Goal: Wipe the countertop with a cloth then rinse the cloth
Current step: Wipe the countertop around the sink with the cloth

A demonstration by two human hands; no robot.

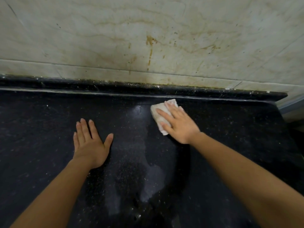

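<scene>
While the right hand [178,125] lies palm down on a folded white cloth [162,115], its fingers are spread flat and point up and to the left, pressing the cloth onto the dark speckled countertop [49,129] rather than curling around it. The cloth shows past the fingertips and along the thumb side of that hand, and its far corner sits just short of the raised black ledge [115,87] that runs along the back of the counter. The right forearm stretches from the lower right corner of the view, nearly straight, wrist level with the surface.

Well to the left of that hand, the left hand [89,145] rests flat on the bare countertop, open, palm down, fingers together and pointing away from the person, thumb splayed out toward the right hand. It holds nothing. Its forearm comes in from the lower left corner.

Between the two hands and nearer the person, pale wet streaks [153,175] shine on the stone. Beyond the ledge rises a stained pale marble wall [148,38].
</scene>
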